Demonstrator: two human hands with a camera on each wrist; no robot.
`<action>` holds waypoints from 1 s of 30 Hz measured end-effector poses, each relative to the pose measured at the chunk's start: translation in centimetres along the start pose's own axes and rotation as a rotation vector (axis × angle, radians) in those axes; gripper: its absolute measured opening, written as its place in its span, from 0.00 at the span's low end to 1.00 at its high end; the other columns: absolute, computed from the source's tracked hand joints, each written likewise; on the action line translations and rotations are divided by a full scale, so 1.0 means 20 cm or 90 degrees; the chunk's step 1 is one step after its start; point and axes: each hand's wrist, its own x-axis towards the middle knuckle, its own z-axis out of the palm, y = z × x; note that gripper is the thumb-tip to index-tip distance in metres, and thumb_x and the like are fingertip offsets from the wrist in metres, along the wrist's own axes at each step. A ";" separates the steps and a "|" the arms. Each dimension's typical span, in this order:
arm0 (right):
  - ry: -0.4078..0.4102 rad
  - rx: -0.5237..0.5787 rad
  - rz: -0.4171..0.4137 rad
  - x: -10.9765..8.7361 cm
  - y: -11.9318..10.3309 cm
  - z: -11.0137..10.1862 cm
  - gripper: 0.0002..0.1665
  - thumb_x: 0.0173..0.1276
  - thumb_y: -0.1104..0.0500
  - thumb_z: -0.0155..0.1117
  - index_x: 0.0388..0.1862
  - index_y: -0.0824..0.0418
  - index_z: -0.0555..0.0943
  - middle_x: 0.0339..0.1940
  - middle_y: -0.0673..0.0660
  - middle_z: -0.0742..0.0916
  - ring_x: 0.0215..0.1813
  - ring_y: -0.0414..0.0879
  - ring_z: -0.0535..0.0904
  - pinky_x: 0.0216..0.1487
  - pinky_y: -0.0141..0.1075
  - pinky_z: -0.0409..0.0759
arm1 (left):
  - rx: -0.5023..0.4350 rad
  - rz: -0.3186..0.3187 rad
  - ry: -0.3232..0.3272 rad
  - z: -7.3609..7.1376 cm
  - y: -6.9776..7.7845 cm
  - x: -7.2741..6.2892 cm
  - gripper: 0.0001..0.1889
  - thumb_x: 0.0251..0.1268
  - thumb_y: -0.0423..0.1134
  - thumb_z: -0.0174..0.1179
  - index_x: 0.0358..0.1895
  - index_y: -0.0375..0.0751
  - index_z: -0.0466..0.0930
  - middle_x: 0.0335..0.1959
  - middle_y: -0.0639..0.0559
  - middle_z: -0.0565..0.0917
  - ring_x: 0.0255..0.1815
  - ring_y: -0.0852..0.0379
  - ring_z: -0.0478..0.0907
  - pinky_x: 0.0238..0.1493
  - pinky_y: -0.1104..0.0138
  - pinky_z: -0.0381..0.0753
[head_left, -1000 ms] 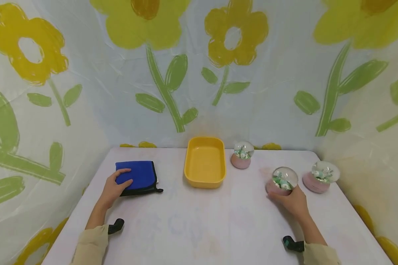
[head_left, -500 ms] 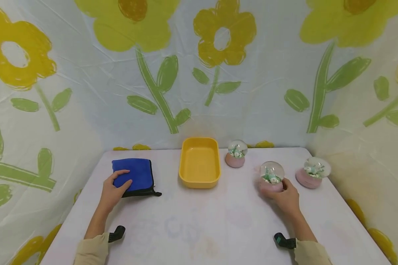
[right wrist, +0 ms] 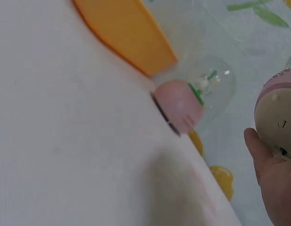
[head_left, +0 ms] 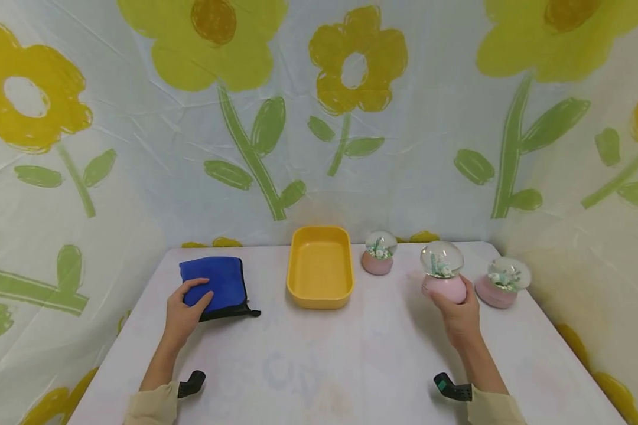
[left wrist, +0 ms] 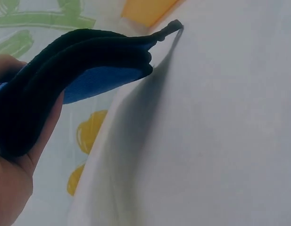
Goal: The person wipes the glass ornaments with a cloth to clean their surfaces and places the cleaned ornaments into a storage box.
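Note:
My left hand [head_left: 183, 310] grips a folded blue cloth [head_left: 220, 283] with black edging and a small corner loop. In the left wrist view, the folded cloth [left wrist: 107, 59] stands tilted over its shadow, and part of the hand shows beneath it. At the right, my right hand [head_left: 459, 313] holds a snow globe [head_left: 443, 288] by its pink base, upright and above the table. The right wrist view shows the pale underside of this globe [right wrist: 277, 115], with a thumb against it.
A yellow tray [head_left: 320, 303] stands at the back middle of the white table [head_left: 319, 354]. One snow globe [head_left: 377, 262] is right of it; another snow globe [head_left: 497, 292] leans sideways near the right edge. A flowered sheet [head_left: 420, 177] hangs behind.
My right hand has raised the snow globe off the table and turned it upright. The left hand keeps its grip on the cloth, its near side now tilted up a little. The head view has shifted.

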 end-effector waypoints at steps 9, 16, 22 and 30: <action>-0.088 0.125 -0.078 -0.11 -0.21 0.20 0.39 0.65 0.75 0.60 0.70 0.53 0.58 0.67 0.53 0.63 0.65 0.49 0.61 0.54 0.32 0.76 | -0.031 0.024 -0.031 0.08 0.08 0.00 0.17 0.65 0.40 0.64 0.56 0.41 0.78 0.62 0.43 0.74 0.70 0.46 0.61 0.67 0.46 0.59; -0.118 0.088 -0.136 -0.20 -0.32 0.29 0.39 0.61 0.80 0.59 0.69 0.60 0.64 0.64 0.56 0.67 0.62 0.51 0.64 0.51 0.33 0.79 | -0.056 0.055 -0.087 0.21 0.28 0.03 0.15 0.68 0.34 0.61 0.56 0.38 0.77 0.63 0.41 0.73 0.68 0.44 0.64 0.62 0.48 0.66; -0.159 0.042 -0.179 -0.23 -0.34 0.42 0.42 0.56 0.81 0.63 0.70 0.62 0.66 0.64 0.59 0.69 0.60 0.52 0.67 0.48 0.36 0.80 | -0.044 0.085 -0.131 0.28 0.42 0.04 0.14 0.68 0.32 0.60 0.55 0.40 0.79 0.63 0.41 0.74 0.67 0.44 0.65 0.62 0.46 0.66; -0.232 -0.015 -0.196 -0.27 -0.28 0.61 0.44 0.51 0.80 0.70 0.68 0.62 0.69 0.62 0.59 0.74 0.53 0.52 0.77 0.46 0.40 0.81 | 0.004 0.071 -0.172 0.34 0.51 0.01 0.13 0.69 0.40 0.60 0.55 0.53 0.79 0.68 0.44 0.70 0.69 0.41 0.64 0.59 0.45 0.69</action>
